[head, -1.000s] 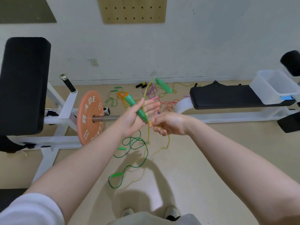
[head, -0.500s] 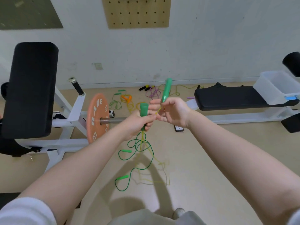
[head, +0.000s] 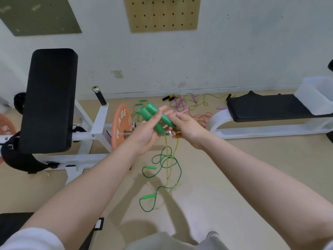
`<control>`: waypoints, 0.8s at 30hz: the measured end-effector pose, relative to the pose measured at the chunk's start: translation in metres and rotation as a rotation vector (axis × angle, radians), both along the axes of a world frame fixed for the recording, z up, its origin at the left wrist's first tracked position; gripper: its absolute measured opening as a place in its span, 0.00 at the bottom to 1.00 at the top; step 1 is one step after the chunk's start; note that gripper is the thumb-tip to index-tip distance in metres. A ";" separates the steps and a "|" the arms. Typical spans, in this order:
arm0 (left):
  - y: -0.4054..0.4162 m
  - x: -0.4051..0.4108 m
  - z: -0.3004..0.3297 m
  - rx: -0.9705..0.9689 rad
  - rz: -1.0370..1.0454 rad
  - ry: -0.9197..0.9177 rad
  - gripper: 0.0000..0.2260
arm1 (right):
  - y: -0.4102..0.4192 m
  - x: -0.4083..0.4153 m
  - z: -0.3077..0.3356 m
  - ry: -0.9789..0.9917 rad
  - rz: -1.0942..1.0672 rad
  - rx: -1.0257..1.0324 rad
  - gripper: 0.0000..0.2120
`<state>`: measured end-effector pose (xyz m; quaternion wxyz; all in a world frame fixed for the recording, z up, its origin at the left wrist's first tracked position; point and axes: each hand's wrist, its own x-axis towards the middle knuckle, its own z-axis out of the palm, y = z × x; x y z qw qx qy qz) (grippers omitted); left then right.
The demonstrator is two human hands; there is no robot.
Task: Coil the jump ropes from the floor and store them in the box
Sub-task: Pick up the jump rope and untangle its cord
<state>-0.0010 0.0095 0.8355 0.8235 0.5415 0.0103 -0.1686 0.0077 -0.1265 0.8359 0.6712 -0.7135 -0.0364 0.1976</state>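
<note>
Fingers (head: 163, 110) of the left hand (head: 144, 131) lie straight under 2 smooth green tapered handles (head: 155, 117); the right hand (head: 187, 128) pinches their thin yellow cord (head: 166, 152).

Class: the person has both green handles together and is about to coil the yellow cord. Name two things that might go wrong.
1. The yellow cord hangs down across the green rope lying on the floor, so coiling may snag or drag it.
2. The left hand holds the green handles with fairly straight fingers; one could slip.
</note>
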 end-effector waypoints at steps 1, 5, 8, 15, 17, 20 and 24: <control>0.002 0.001 0.002 -0.024 0.006 0.000 0.15 | 0.004 -0.002 -0.001 -0.002 0.021 0.005 0.09; 0.005 0.000 0.002 -0.120 0.031 0.016 0.11 | 0.017 -0.008 -0.005 -0.023 0.017 0.047 0.08; 0.001 -0.002 -0.001 -0.169 0.042 0.002 0.10 | 0.020 -0.010 -0.006 -0.037 -0.014 0.070 0.08; -0.010 0.001 -0.001 -0.116 0.098 0.039 0.13 | 0.007 -0.009 -0.012 0.048 0.029 0.128 0.16; -0.015 0.006 0.002 -0.110 0.135 0.034 0.13 | -0.001 -0.010 -0.013 0.104 0.136 0.147 0.12; -0.022 0.014 0.013 -0.172 0.133 0.021 0.13 | -0.018 -0.009 -0.016 0.121 0.334 0.047 0.03; -0.028 0.026 0.015 0.214 0.094 -0.032 0.11 | -0.052 0.000 -0.018 -0.058 0.407 -0.471 0.08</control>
